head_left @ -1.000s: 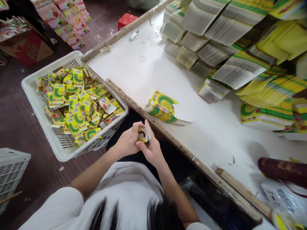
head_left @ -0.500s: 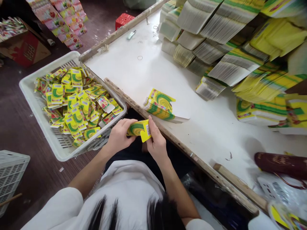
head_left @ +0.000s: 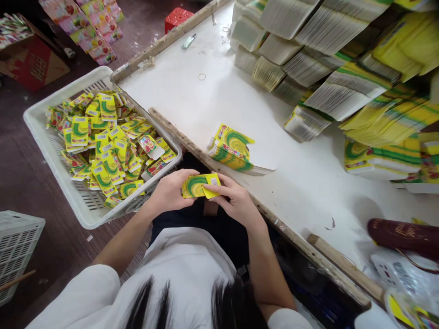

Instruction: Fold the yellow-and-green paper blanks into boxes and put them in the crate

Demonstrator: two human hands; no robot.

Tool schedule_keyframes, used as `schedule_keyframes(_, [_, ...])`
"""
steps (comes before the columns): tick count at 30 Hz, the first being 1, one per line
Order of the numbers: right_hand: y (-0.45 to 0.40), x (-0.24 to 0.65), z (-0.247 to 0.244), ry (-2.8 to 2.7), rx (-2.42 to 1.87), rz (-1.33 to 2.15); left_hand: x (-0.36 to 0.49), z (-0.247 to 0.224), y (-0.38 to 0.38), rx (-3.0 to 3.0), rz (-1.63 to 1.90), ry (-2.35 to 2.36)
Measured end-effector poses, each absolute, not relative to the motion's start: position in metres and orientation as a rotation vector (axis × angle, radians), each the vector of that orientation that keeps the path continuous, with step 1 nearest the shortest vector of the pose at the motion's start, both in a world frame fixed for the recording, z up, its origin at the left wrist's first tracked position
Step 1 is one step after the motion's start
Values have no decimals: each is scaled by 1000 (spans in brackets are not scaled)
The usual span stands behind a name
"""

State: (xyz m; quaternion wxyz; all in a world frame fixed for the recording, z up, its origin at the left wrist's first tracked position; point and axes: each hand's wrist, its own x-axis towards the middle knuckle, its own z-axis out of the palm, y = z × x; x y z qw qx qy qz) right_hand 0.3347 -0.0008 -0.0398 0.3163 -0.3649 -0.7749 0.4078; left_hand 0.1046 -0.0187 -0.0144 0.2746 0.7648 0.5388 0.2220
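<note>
Now that the right hand (head_left: 236,198) has swung out to the right and laid its fingers across the end flap (head_left: 211,193), I judge the work has moved on to that flap of the small yellow-and-green printed cardboard carton (head_left: 195,186). Carton sits just below frame centre, held up over the lap, near side of the worn wooden table edge (head_left: 192,148). Left hand (head_left: 170,189) pinches its left end, fingers above, thumb below, forearm rising from lower left. Right hand pinches the other end, forearm from lower right. Can't tell on my feed whether the flap is tucked.

Next out, mid-frame: a leaning pile of flat yellow-and-green card blanks (head_left: 231,146) on the white tabletop (head_left: 164,82), unchanged. Left of frame: white slatted plastic crate (head_left: 77,203) heaped with yellow-and-green cartons (head_left: 106,151), unchanged too. Upper right, tall stacks of pale-edged card (head_left: 329,98). Farthest, top of frame: red plastic stool (head_left: 178,19).
</note>
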Motion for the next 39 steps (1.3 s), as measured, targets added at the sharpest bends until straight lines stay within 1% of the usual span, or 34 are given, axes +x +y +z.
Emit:
schedule_keyframes(2, [1, 337, -37, -2022, -977, 1132, 103, -12, -16, 2077, 609, 1415])
schedule_keyframes(5, [-1, 331, -37, -1924, -1057, 1112, 105, -10, -15, 2096, 642, 1455])
schedule_keyframes(10, [-9, 320, -40, -1884, -1043, 1153, 108, -11, -20, 2072, 636, 1467])
schedule_keyframes(13, [-7, 322, -35, -1900, -1068, 1138, 105, -13, -24, 2034, 640, 1473])
schedule_keyframes(18, [-4, 328, -28, -2019, -980, 1163, 100, -14, -26, 2014, 669, 1428])
schedule_keyframes(23, [-14, 309, -37, -1695, -1114, 1072, 109, -8, -21, 2034, 749, 1452])
schedule_keyframes(26, [-9, 305, -35, -1668, -1106, 1092, 100, -6, -17, 2010, 742, 1509])
schedule_keyframes(28, [6, 313, -30, -1720, -1130, 991, 80, -6, -15, 1971, 819, 1714])
schedule_keyframes(31, [35, 333, -24, -1725, -1347, 630, 39, -8, -14, 1872, 1071, 2263])
schedule_keyframes(33, [52, 345, -26, -1765, -1526, 440, 18, -12, -15, 1786, 1114, 2450])
schedule_keyframes(35, [62, 351, -31, -1839, -1638, 350, 13, -19, -17, 1761, 1087, 2417])
schedule_keyframes(39, [64, 349, -40, -1870, -1658, 275, 46, -30, -20, 1794, 982, 2045])
